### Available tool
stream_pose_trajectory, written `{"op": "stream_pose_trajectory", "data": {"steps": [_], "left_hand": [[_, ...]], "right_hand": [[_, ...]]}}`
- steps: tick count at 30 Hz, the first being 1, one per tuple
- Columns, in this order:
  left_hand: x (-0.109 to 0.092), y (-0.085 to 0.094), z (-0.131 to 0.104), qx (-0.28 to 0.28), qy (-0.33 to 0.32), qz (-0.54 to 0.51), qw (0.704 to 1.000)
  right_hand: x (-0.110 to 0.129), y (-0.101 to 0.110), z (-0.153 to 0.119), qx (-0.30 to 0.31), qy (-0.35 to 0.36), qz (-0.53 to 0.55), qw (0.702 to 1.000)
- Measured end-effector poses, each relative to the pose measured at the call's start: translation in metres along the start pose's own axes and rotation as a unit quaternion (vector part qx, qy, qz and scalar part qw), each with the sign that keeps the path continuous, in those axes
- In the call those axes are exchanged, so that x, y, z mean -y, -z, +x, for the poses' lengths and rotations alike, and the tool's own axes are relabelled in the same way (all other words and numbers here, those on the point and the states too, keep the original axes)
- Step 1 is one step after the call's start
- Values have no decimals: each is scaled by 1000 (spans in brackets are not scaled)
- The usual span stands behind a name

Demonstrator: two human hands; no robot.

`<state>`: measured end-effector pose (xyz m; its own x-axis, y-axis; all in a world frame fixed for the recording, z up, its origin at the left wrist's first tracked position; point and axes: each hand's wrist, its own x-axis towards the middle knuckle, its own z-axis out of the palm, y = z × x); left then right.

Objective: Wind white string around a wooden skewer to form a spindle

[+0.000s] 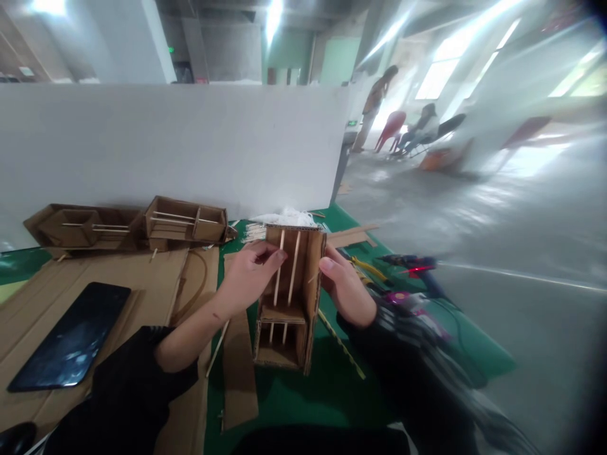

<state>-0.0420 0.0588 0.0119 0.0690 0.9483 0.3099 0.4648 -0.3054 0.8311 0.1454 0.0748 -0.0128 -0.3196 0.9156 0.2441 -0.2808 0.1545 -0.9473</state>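
Note:
An upright cardboard box stands over the green table, split by a divider into a tall upper and a short lower compartment. Thin wooden sticks run lengthwise through both. My left hand is at the box's left side, thumb and fingers closed around its edge near the left stick. My right hand holds the right side wall, its thumb on the front edge and the other fingers mostly hidden behind.
Two cardboard structures with sticks sit at the back left. A black phone lies on cardboard sheets. Right of the box are yellow-handled pliers and a glue gun. Two people are in the background.

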Motion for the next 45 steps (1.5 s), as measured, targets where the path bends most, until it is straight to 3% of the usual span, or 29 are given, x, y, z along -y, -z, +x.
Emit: {"op": "stream_pose_trajectory", "data": {"steps": [20, 25, 29, 32, 39, 41, 45], "left_hand": [[2, -1, 1, -2, 23, -28, 999], [3, 2, 2, 7, 27, -38, 999], [6, 7, -1, 4, -6, -4, 1000], [17, 14, -12, -14, -12, 28, 999], [62, 48, -63, -19, 99, 76, 992], [66, 53, -73, -28, 115, 110, 987], [56, 50, -83, 50, 98, 238, 965]], "right_hand": [[-1, 0, -1, 1, -6, 8, 1000], [-1, 4, 1, 30, 53, -19, 998], [-4, 7, -1, 52, 102, -65, 991], [-8, 10, 0, 52, 127, -99, 986], [1, 0, 26, 73, 153, -87, 982], [1, -11, 41, 85, 157, -90, 980], [-13, -42, 74, 120, 166, -68, 976]]}}
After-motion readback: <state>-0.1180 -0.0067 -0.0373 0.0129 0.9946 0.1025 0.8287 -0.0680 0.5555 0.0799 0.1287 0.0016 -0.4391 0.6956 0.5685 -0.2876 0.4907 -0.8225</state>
